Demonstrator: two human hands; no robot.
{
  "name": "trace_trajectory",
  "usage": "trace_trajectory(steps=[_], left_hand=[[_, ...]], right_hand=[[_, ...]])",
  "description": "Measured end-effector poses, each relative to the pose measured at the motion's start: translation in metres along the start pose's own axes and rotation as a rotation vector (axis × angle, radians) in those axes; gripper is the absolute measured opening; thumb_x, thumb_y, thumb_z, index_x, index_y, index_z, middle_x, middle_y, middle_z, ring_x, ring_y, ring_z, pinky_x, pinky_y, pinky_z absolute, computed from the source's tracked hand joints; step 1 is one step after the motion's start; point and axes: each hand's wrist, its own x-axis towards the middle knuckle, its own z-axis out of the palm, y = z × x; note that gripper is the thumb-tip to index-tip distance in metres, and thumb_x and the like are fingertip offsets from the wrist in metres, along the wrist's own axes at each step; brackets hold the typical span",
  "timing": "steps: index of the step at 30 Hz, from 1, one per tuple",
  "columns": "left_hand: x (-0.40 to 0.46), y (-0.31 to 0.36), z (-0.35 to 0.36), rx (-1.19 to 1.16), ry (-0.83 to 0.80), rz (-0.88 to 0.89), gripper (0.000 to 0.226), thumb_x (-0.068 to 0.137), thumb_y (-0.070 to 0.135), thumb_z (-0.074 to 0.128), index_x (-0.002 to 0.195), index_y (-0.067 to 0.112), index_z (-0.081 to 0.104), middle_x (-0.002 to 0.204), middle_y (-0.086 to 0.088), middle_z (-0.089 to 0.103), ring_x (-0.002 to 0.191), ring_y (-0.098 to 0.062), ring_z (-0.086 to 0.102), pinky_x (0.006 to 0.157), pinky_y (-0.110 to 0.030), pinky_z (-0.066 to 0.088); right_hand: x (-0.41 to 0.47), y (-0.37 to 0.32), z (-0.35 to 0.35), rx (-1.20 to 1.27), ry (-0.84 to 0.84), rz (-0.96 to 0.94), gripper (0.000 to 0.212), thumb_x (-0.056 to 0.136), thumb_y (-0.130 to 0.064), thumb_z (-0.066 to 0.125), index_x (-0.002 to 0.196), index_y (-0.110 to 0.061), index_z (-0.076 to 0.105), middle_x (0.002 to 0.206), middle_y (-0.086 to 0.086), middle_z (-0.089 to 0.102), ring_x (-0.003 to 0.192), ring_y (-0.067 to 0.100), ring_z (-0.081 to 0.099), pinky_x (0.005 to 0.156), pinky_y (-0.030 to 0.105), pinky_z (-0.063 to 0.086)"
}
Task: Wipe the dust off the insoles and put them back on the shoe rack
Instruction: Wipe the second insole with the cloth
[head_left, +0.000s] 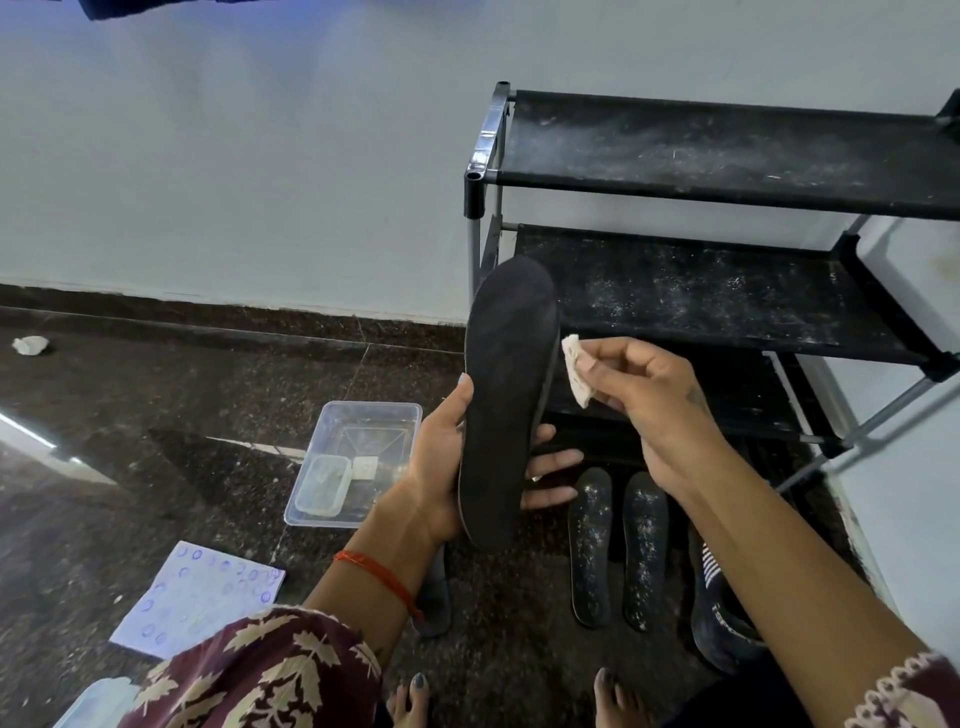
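Clearly, the left hand (457, 462) grips a long dark grey foam insole (506, 400) near its heel end, thumb on the left edge and fingers curled behind it, so the insole stands almost upright in the air in front of the black fabric shoe rack with metal tubes (727, 171). The right hand (649, 400) pinches a small crumpled white cloth piece (574, 369) between thumb and fingers, and the cloth is just beside the right edge of the insole; I cannot tell if it touches. The rack stands against a pale wall (234, 156), and its shelves carry white dust. On the dark speckled stone floor (130, 405) two dusty black insoles (618, 545) lie side by side below the right forearm, with a black sock-like shoe (717, 618) to their right. A clear plastic rectangular container (358, 457) holding a smaller clear box sits left of the left hand. A white paper sheet with blue round marks (197, 597) lies nearer, and a small crumpled white scrap (30, 345) lies far left.
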Motion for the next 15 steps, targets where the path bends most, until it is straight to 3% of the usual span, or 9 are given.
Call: trace_trajectory(steps=[3,6,8,11,15], left_hand=[[-0.005,-0.007,0.006,0.058,-0.050,-0.066,0.074,0.089,0.065,0.033,0.111,0.001,0.064,0.098,-0.018,0.063,0.110,-0.047,0.054,0.095,-0.064,0.037],[-0.008,-0.007,0.008,0.148,-0.089,-0.110,0.075,0.086,0.067,0.035,0.125,0.007,0.058,0.116,-0.020,0.058,0.122,-0.049,0.042,0.098,-0.062,0.037],[-0.011,-0.001,0.010,0.208,-0.031,-0.032,0.082,0.081,0.071,0.032,0.131,0.011,0.054,0.126,-0.019,0.056,0.120,-0.043,0.048,0.100,-0.053,0.040],[-0.013,0.008,0.007,0.187,0.029,0.118,0.087,0.083,0.074,0.022,0.132,0.010,0.054,0.121,-0.016,0.063,0.102,-0.027,0.064,0.089,-0.038,0.052],[-0.013,0.012,0.004,0.017,0.032,0.200,0.086,0.085,0.072,0.028,0.135,0.005,0.048,0.133,-0.021,0.054,0.115,-0.032,0.058,0.095,-0.044,0.048]], right_hand=[[0.005,0.005,0.003,0.082,0.002,0.126,0.008,0.084,-0.010,0.065,0.090,-0.014,0.069,0.086,0.004,0.069,0.082,0.011,0.065,0.075,0.024,0.056],[0.005,0.003,0.006,0.082,0.018,0.153,0.007,0.082,-0.007,0.066,0.085,-0.013,0.070,0.079,0.000,0.070,0.076,0.008,0.067,0.070,0.021,0.055],[0.004,0.001,0.004,0.079,-0.038,0.167,0.008,0.081,-0.006,0.067,0.083,-0.013,0.070,0.073,-0.003,0.070,0.070,0.006,0.067,0.065,0.018,0.054],[-0.003,0.000,0.004,0.086,-0.198,0.220,0.008,0.080,-0.005,0.067,0.084,-0.012,0.070,0.071,-0.005,0.070,0.068,0.005,0.066,0.061,0.017,0.053],[-0.014,0.007,0.014,0.001,-0.363,0.287,0.009,0.076,-0.008,0.071,0.085,-0.010,0.072,0.085,0.000,0.070,0.076,0.011,0.066,0.065,0.024,0.055]])
